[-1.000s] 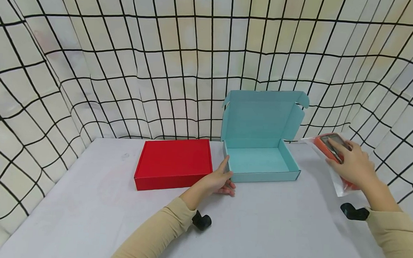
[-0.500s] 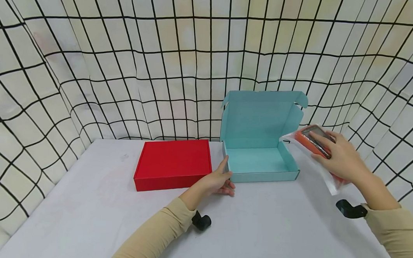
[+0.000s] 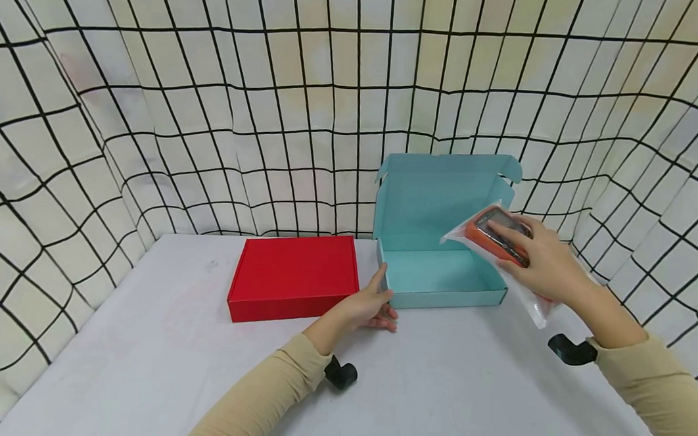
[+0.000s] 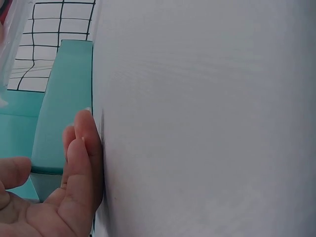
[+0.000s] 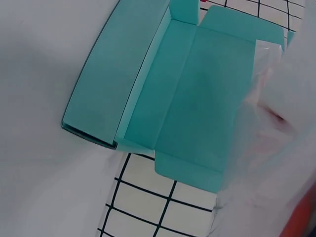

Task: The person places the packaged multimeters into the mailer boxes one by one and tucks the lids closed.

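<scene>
A light-blue cardboard box stands with its lid raised at the back. My left hand touches its front left corner; in the left wrist view its fairly straight fingers lie along the front wall and the thumb is near the edge. My right hand grips an orange multimeter with a grey screen, packed in a clear plastic bag. Hand and bag are raised over the box's right side, hiding part of its inside. In the right wrist view the bag blurs across the right side.
A closed red box lies left of the blue one, close to my left wrist. Both rest on a white-covered table. Behind and at the sides hangs a white cloth with a black grid.
My right hand has carried the bagged multimeter leftward from beyond the blue box's right side to above its right part. My left hand and both boxes stay in place.
</scene>
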`<action>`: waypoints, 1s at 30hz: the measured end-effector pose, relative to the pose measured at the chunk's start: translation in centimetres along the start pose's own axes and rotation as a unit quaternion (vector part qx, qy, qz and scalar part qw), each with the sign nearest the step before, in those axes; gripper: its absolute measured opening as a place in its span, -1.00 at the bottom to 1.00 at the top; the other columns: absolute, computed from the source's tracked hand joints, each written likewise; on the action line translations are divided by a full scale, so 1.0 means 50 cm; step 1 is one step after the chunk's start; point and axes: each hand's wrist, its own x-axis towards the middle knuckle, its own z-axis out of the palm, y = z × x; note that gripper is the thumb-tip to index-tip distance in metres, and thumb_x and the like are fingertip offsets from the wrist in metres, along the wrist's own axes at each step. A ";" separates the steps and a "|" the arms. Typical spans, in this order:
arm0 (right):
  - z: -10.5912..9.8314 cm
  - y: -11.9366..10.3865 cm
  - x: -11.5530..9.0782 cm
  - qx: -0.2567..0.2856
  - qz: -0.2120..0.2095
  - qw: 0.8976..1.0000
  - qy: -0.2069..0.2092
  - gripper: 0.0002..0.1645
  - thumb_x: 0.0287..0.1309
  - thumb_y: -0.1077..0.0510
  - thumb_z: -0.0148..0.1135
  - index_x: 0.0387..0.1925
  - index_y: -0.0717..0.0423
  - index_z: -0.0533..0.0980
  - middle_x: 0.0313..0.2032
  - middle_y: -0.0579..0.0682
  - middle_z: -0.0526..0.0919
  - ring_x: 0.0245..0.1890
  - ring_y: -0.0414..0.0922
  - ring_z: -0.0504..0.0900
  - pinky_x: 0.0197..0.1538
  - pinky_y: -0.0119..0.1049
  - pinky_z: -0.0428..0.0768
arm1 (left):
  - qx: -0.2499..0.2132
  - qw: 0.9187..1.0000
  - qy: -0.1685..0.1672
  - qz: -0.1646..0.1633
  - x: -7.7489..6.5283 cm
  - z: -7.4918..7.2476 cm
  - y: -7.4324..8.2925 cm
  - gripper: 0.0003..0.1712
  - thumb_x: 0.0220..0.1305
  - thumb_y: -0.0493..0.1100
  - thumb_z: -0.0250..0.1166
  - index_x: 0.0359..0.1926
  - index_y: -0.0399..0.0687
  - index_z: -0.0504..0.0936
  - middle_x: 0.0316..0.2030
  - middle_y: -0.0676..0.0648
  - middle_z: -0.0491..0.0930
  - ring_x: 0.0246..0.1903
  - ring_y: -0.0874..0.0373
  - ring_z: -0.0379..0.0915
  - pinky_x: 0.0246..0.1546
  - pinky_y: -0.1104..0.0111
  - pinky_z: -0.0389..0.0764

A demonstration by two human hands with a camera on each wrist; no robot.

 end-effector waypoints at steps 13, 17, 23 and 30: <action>0.057 -0.012 0.051 -0.018 -0.094 0.995 0.019 -0.22 0.24 0.10 0.41 0.46 -0.03 0.38 0.42 0.40 0.23 0.19 0.43 0.40 0.01 0.39 0.48 | -0.010 1.000 0.002 -0.010 -0.004 0.001 0.004 -0.13 0.65 -0.16 -0.02 0.65 0.32 -0.38 -0.32 -0.16 0.56 -0.44 0.09 0.64 -0.38 0.47 0.65; 0.078 -0.008 0.061 -0.024 -0.114 0.993 0.025 -0.23 0.22 0.12 0.42 0.45 -0.04 0.40 0.43 0.36 0.22 0.19 0.39 0.39 0.05 0.40 0.44 | -0.010 1.000 -0.002 -0.005 -0.002 0.001 0.002 -0.13 0.65 -0.16 -0.03 0.65 0.32 -0.39 -0.34 -0.15 0.55 -0.45 0.10 0.64 -0.40 0.49 0.63; 0.095 -0.002 0.077 -0.027 -0.145 0.989 0.027 -0.24 0.22 0.11 0.44 0.44 -0.11 0.42 0.43 0.32 0.24 0.24 0.37 0.37 0.13 0.40 0.40 | -0.004 1.000 -0.001 0.001 -0.001 0.002 -0.001 -0.14 0.65 -0.15 -0.03 0.65 0.31 -0.38 -0.35 -0.14 0.54 -0.45 0.11 0.65 -0.42 0.50 0.61; 0.100 0.005 0.103 -0.050 -0.211 0.975 0.037 -0.28 0.18 0.10 0.48 0.38 -0.16 0.49 0.42 0.29 0.28 0.22 0.39 0.41 0.04 0.37 0.44 | -0.003 1.000 0.003 -0.002 -0.002 0.000 0.000 -0.14 0.65 -0.14 -0.03 0.65 0.31 -0.38 -0.36 -0.14 0.54 -0.44 0.11 0.65 -0.41 0.50 0.62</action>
